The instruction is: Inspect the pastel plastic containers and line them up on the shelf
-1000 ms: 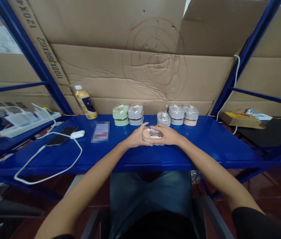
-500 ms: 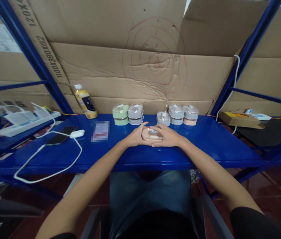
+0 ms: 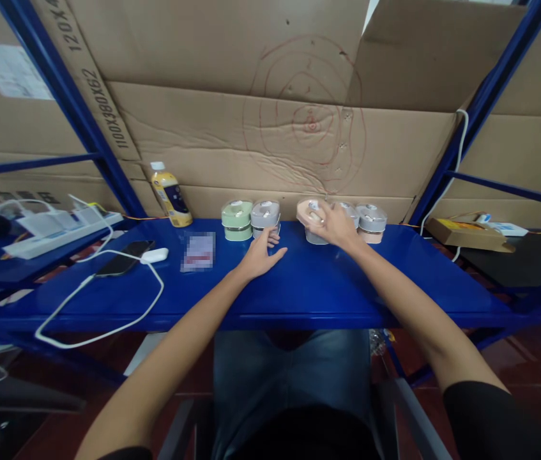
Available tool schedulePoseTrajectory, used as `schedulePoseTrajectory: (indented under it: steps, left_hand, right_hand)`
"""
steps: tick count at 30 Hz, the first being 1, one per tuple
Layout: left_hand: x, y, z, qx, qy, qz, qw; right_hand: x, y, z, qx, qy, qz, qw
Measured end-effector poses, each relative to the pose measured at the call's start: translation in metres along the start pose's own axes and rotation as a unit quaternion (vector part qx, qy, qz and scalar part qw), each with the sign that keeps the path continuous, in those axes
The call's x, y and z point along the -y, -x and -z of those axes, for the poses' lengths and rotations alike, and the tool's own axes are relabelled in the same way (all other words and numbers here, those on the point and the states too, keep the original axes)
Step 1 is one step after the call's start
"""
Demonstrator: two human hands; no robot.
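Observation:
My right hand (image 3: 338, 223) is closed on a pink round case (image 3: 312, 211), which sits on top of a grey case (image 3: 317, 237). Just right of it, partly behind my fingers, is a grey stack (image 3: 350, 211), then a stack with a grey case over a pink one (image 3: 371, 218). My left hand (image 3: 263, 255) has its fingers apart and holds nothing. It is in front of the left grey stack (image 3: 265, 214), which stands beside a green stack (image 3: 237, 220).
On the blue shelf (image 3: 299, 287) are a yellow bottle (image 3: 172, 197), a blurred card (image 3: 198, 251), a phone (image 3: 124, 258), a white case (image 3: 154, 255) and a looping white cable. A power strip (image 3: 59, 235) lies left; an open cardboard box (image 3: 470, 234) lies right.
The pink case has gone from between both hands at the front onto the grey case at the back, held by my right hand. My left hand has let go and opened. The view has shifted slightly.

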State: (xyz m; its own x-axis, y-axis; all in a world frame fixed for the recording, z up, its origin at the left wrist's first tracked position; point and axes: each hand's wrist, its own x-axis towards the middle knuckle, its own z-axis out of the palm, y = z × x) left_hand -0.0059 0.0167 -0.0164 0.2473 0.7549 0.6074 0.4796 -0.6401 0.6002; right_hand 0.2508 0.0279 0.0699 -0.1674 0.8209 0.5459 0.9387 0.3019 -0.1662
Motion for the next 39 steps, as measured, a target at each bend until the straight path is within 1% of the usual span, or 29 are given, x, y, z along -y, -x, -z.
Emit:
schedulePoseTrajectory:
  steps: [2, 4, 6, 9, 12, 15, 17, 18, 20, 22, 24, 26, 28, 31, 35, 37, 39]
  left_hand:
    - [-0.002, 0.001, 0.0, 0.015, -0.019, -0.005, 1.0]
    - [-0.004, 0.002, 0.0, 0.025, -0.028, -0.009, 0.999]
    - [-0.007, 0.002, 0.001, 0.028, -0.03, -0.007, 0.999]
    - [-0.008, 0.002, 0.002, 0.025, -0.03, -0.004, 0.999]
    - [-0.009, 0.001, 0.002, 0.02, -0.034, -0.008, 0.999]
    - [-0.012, 0.0, 0.001, 0.006, -0.041, -0.012, 0.999]
    - [-0.015, -0.001, 0.001, -0.029, -0.049, -0.013, 0.998]
    - [-0.017, -0.002, 0.002, -0.063, -0.055, -0.011, 0.996]
    - [-0.02, -0.003, 0.005, -0.156, -0.072, -0.001, 0.985]
    - [-0.023, -0.004, 0.009, -0.249, -0.088, 0.008, 0.965]
    - [-0.026, -0.005, 0.013, -0.307, -0.095, 0.009, 0.947]
    - [-0.027, -0.006, 0.017, -0.331, -0.094, 0.013, 0.939]
    - [-0.027, -0.006, 0.017, -0.335, -0.09, 0.018, 0.938]
    - [-0.026, -0.006, 0.016, -0.33, -0.082, 0.02, 0.94]
    - [-0.026, -0.007, 0.016, -0.329, -0.076, 0.014, 0.941]
    - [-0.025, -0.007, 0.019, -0.339, -0.077, 0.003, 0.937]
    - [-0.022, -0.007, 0.023, -0.351, -0.08, -0.004, 0.933]
  right_hand:
    - [0.009, -0.018, -0.006, -0.008, 0.056, -0.028, 0.998]
    - [0.015, -0.031, -0.017, -0.008, 0.088, -0.049, 0.995]
    - [0.018, -0.038, -0.031, -0.011, 0.097, -0.066, 0.993]
    - [0.016, -0.039, -0.046, -0.028, 0.099, -0.074, 0.992]
    - [0.013, -0.037, -0.05, -0.048, 0.094, -0.061, 0.993]
    - [0.021, -0.035, -0.046, -0.063, 0.081, -0.038, 0.994]
    - [0.036, -0.037, -0.044, -0.06, 0.086, 0.002, 0.995]
    - [0.045, -0.039, -0.045, -0.048, 0.089, 0.033, 0.994]
    - [0.068, -0.045, -0.051, -0.008, 0.092, 0.108, 0.99]
    - [0.089, -0.052, -0.061, 0.038, 0.092, 0.164, 0.981]
    - [0.105, -0.059, -0.073, 0.068, 0.091, 0.185, 0.976]
    - [0.113, -0.064, -0.083, 0.083, 0.09, 0.181, 0.976]
    - [0.114, -0.065, -0.089, 0.082, 0.089, 0.179, 0.976]
    - [0.108, -0.059, -0.089, 0.06, 0.092, 0.21, 0.972]
    - [0.097, -0.047, -0.08, 0.037, 0.111, 0.266, 0.957]
    - [0.09, -0.041, -0.072, 0.021, 0.105, 0.274, 0.956]
    - [0.078, -0.035, -0.062, 0.002, 0.079, 0.265, 0.961]
